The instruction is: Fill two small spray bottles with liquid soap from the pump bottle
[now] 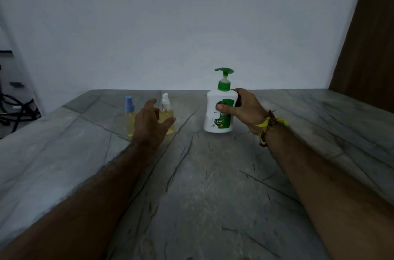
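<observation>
A white pump bottle (217,110) with a green pump head and green label stands upright on the grey stone counter (202,174). My right hand (245,109) grips its right side, thumb across the label. Two small spray bottles with yellowish liquid stand to the left: one with a blue cap (129,114), one with a white cap (165,110). My left hand (150,121) hovers between them with fingers spread, its thumb near the base of the white-capped bottle; I cannot tell whether it touches. It covers part of both bottles.
The counter runs back to a pale wall (170,25). A brown wooden panel (366,46) rises at the right. Dark cables (19,108) hang beyond the counter's left edge. A yellow thread band (268,123) is on my right wrist.
</observation>
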